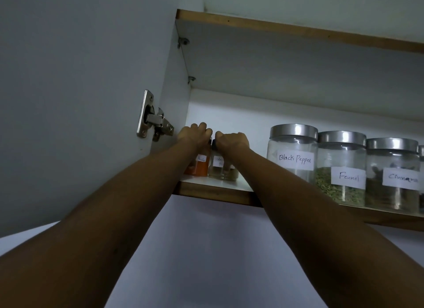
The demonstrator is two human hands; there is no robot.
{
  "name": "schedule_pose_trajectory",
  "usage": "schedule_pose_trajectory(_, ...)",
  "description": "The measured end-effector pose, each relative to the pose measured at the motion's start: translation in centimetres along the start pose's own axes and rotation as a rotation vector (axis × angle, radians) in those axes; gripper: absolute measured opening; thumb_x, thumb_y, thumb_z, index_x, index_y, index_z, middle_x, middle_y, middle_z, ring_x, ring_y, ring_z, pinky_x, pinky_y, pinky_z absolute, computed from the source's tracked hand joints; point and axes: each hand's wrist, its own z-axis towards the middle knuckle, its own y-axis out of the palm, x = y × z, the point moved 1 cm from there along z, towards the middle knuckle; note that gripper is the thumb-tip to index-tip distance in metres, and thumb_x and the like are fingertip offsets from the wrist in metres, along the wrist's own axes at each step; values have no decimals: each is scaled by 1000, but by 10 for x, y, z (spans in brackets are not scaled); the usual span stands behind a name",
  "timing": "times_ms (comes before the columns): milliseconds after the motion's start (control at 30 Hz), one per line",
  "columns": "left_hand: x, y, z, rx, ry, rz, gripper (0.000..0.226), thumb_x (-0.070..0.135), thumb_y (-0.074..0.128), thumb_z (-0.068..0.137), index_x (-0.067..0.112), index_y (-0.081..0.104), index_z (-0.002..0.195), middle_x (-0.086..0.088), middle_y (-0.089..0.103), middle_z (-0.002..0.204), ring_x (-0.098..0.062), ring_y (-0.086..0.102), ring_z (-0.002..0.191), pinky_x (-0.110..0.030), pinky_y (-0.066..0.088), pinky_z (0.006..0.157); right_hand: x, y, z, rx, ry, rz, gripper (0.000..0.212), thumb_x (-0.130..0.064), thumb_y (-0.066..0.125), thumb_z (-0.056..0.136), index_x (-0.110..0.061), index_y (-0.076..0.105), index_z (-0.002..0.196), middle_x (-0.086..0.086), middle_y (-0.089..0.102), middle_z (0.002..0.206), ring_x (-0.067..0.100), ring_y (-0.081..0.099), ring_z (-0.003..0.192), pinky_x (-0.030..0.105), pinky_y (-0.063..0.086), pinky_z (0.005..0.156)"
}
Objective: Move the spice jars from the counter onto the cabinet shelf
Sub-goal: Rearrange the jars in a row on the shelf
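Two jars stand at the left end of the shelf point(215, 194), my left hand point(195, 133) curled over the orange jar point(202, 164) and my right hand point(232, 140) over the pale jar point(216, 167), so I should let go slowly, no tipping.

Both arms stretched up, left hand point(195, 133) and right hand point(231, 140) close together, fingers seemingly curled.

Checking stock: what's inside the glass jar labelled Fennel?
Greenish seeds fill the lower part of the silver-lidded glass Fennel jar; its white label covers part of the contents.
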Motion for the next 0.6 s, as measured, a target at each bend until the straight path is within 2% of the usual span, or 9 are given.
schedule_pose_trajectory(100,2,1,-3,-11,-15,27,57,20,57,91,6,28,138,-15,32,140,-30,35,129,-42,41,96,-4,2,-1,-38,47,10,53,-22,59,89,-8,36,134,7,57,124,26,53,118,44,19,113)
schedule_pose_trajectory(167,4,2,-7,-8,-23,110,64,25,54,93,5,21,144,-16,24,149,-31,21,140,-45,27,110,-6,1,-6,-93,87,-19,70,-26,57,90,-4,18,145,16,35,147,33,28,138,48,8,116)
schedule_pose_trajectory(233,5,2,-13,-4,-41,206,78,32,54,93,5,6,148,-17,8,156,-33,-2,145,-46,7,116,-4,-4,-15,-106,120,-63,83,-31,56,91,-2,1,147,19,10,155,36,5,143,49,5,116)
schedule_pose_trajectory(267,5,1,-16,4,-69,205,79,33,53,93,4,4,148,-17,3,157,-33,-7,144,-45,3,116,-3,-7,-19,-93,139,-73,86,-31,56,90,-1,-1,147,20,7,155,36,3,143,49,5,116)
schedule_pose_trajectory(300,5,-1,-19,17,-105,175,76,31,51,94,3,6,148,-17,3,157,-33,-9,144,-44,3,116,-4,-10,-23,-70,159,-70,85,-31,57,90,0,1,146,21,9,154,36,6,143,48,8,116)
schedule_pose_trajectory(367,4,-11,-30,39,-151,88,62,27,44,97,3,17,147,-18,11,156,-34,-5,144,-43,7,116,-7,-17,-29,41,192,14,68,-27,56,91,1,22,143,22,35,145,36,33,134,44,23,112)
schedule_pose_trajectory(433,6,-22,-43,63,-162,-13,53,25,46,97,4,28,143,-18,23,151,-35,7,144,-42,21,113,-10,-30,-41,229,182,165,34,-18,54,92,-3,50,122,14,59,118,29,58,106,36,42,90)
schedule_pose_trajectory(500,8,-35,-55,106,-165,-160,49,20,53,93,6,35,137,-15,37,141,-33,32,133,-40,39,101,-14,-48,-57,340,128,265,21,-12,55,91,-6,57,111,11,61,107,26,61,94,32,45,76)
schedule_pose_trajectory(600,12,-61,-67,190,-232,-405,30,13,53,92,5,48,120,-13,51,120,-29,55,107,-37,46,85,-13,-77,-78,449,97,318,18,-7,57,88,-7,58,106,12,60,106,25,62,92,30,40,69)
